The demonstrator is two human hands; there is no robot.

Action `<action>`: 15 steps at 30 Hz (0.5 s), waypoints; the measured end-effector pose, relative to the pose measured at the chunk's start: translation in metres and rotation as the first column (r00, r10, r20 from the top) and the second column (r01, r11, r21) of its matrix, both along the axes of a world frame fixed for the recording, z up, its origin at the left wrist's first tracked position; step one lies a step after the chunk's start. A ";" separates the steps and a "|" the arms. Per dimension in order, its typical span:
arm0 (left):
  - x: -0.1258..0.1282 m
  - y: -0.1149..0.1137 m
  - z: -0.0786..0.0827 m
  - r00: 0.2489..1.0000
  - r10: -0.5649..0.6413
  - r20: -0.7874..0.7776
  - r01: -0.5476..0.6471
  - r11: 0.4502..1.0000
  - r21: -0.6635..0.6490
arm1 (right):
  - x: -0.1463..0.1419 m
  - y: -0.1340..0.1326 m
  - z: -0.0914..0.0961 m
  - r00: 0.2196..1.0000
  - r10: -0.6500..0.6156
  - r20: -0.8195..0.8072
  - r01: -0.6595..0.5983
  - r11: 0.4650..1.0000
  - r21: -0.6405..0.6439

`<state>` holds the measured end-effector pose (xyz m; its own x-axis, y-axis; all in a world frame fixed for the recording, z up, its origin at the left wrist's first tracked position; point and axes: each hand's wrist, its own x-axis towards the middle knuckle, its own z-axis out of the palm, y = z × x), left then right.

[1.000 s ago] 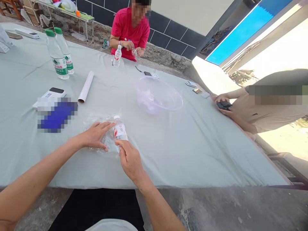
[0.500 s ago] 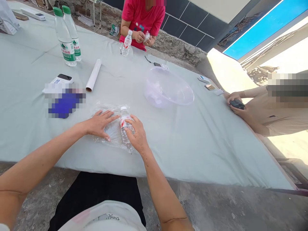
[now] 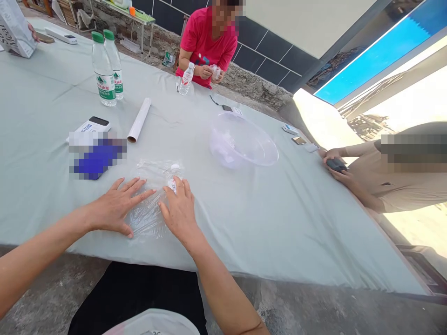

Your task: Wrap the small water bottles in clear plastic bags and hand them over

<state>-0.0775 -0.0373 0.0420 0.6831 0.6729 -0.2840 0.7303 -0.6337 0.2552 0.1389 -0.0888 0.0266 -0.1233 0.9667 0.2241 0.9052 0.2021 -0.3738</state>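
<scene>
A small water bottle (image 3: 173,176) with a white cap and red label lies on a sheet of clear plastic film (image 3: 148,177) near the front edge of the table. My right hand (image 3: 179,211) lies flat over the bottle, fingers stretched out and covering most of it. My left hand (image 3: 115,207) rests spread on the film's left side, pressing it to the grey tablecloth (image 3: 279,209).
A clear plastic basin (image 3: 243,144) sits mid-table. A white roll (image 3: 138,120), a white device (image 3: 92,126) and two green-capped bottles (image 3: 106,67) stand at the left. A person in red (image 3: 209,42) handles a bottle across the table. A second person (image 3: 384,172) holds a dark object at the right.
My right hand slid leftward over the bottle and now covers it flat. My left hand shifted toward the near edge of the film. The view tilted slightly.
</scene>
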 end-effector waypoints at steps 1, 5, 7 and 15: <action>-0.005 -0.002 0.001 1.000 0.026 0.018 -0.026 1.000 0.006 | -0.007 -0.002 0.005 1.000 0.019 -0.002 -0.019 1.000 -0.012; -0.021 -0.009 0.004 0.960 0.158 0.233 -0.188 0.975 0.114 | -0.033 -0.009 0.026 0.988 0.133 -0.075 -0.137 0.989 -0.047; -0.022 -0.015 0.004 0.890 0.250 0.382 -0.330 0.930 0.160 | -0.043 -0.009 0.033 0.963 0.194 -0.189 -0.205 0.978 -0.044; 0.034 -0.073 -0.007 0.459 0.513 0.725 -0.769 0.639 0.035 | -0.052 0.008 0.039 0.409 0.121 -0.904 -0.257 0.966 0.013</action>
